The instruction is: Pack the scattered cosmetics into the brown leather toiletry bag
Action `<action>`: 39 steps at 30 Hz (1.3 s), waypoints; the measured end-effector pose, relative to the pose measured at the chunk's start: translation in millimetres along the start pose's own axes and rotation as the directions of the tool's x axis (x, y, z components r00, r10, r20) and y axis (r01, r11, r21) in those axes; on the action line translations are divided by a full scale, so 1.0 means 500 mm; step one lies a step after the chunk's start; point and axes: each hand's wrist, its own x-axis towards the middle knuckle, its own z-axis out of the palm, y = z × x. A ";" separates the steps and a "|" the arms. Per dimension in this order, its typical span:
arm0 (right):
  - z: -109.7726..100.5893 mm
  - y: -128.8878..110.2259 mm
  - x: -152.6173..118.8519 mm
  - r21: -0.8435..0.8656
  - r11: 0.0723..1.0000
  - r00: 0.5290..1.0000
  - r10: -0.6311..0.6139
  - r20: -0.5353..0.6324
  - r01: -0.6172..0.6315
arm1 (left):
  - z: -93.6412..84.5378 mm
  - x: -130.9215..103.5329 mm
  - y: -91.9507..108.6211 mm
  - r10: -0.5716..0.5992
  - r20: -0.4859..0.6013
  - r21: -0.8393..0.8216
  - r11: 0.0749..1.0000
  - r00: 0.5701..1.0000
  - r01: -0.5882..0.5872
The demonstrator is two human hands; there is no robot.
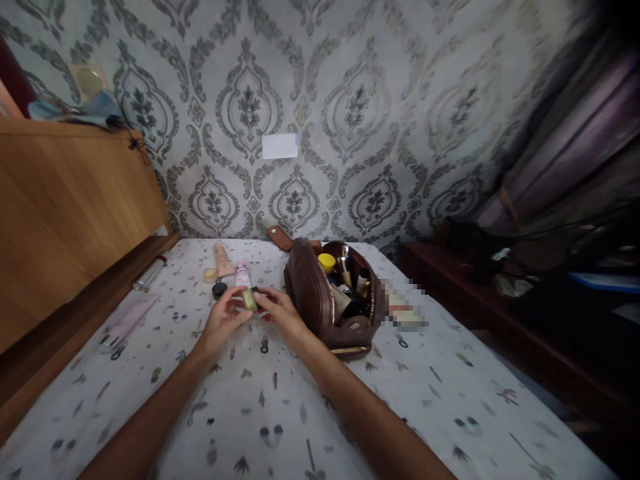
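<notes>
Both hands hold a small yellow-green container with a dark end [249,299] just above the printed sheet. My left hand [224,319] grips its left side between fingers and thumb. On its dark right end, the fingers of my right hand [278,308] are closed. Its exact kind is too small to make out. Just beyond lie a white and purple tube [243,274], a peach tube [223,260], a small pale yellow jar [209,274] and a round black lid or jar [219,290]. Right of my hands stands an unzipped brown leather bag [311,293] with several cosmetics inside, including a yellow-lidded jar [327,262].
On the left of the sheet lie a clear tube with a dark red end [150,272] and a long pale pink item [131,320]. A wooden cabinet [75,220] borders the left side. Beyond the bag is a patterned wall [295,180]; a blurred item [404,307] lies to its right.
</notes>
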 end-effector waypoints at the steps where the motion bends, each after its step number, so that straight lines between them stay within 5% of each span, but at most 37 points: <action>1: 0.002 -0.003 0.000 -0.012 1.000 1.000 -0.011 -0.002 0.011 | 0.000 -0.001 0.001 0.002 0.007 0.000 1.000 1.000 -0.002; 5: 0.013 -0.031 -0.008 -0.238 0.960 0.988 -0.152 0.000 0.148 | 0.000 -0.003 0.008 0.019 0.024 -0.032 0.999 1.000 -0.018; 8: 0.022 -0.072 -0.022 -0.507 0.811 0.952 -0.299 0.070 0.292 | 0.003 -0.005 0.013 0.005 0.015 -0.052 0.999 1.000 -0.004; 12: 0.024 -0.123 -0.040 -0.654 0.688 0.946 -0.283 0.158 0.315 | 0.010 -0.009 0.018 -0.034 0.032 -0.032 0.999 0.999 0.035; 15: 0.016 -0.144 -0.040 -0.641 0.723 0.966 -0.203 0.159 0.257 | 0.014 -0.009 0.016 -0.033 0.039 0.011 0.999 0.999 0.033; 19: -0.001 -0.175 -0.027 -0.448 0.890 0.992 -0.036 0.119 0.086 | 0.015 -0.007 0.009 -0.006 0.072 0.126 0.992 0.997 -0.003; 23: -0.020 -0.235 -0.018 -0.283 0.959 0.995 0.058 0.086 -0.031 | 0.015 -0.006 -0.002 -0.019 0.094 0.193 0.981 0.995 0.001; 34: -0.072 -0.351 0.021 -0.277 0.960 0.999 -0.045 0.023 0.050 | 0.022 -0.018 -0.014 -0.088 0.247 0.394 0.919 0.965 -0.017; 39: -0.103 -0.371 0.065 -0.502 0.861 0.989 -0.132 -0.062 0.084 | 0.020 -0.016 -0.019 -0.094 0.301 0.471 0.880 0.949 -0.062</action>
